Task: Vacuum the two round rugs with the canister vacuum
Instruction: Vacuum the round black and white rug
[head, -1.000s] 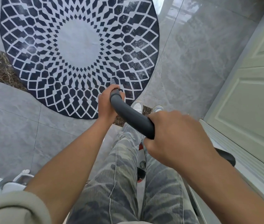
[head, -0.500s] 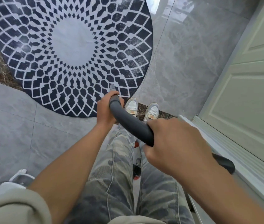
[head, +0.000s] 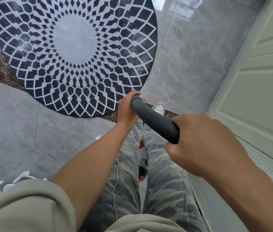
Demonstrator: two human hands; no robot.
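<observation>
Door (head: pixel 257 91) closes off the right side. Ahead, the flat rug (head: pixel 75 47) and grey floor (head: pixel 191 56) lie open (white fixture (head: pixel 20 178) low left).

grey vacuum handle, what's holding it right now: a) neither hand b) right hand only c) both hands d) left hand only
C: the left hand grips the far end of the grey vacuum handle and the right hand grips its near end.
</observation>
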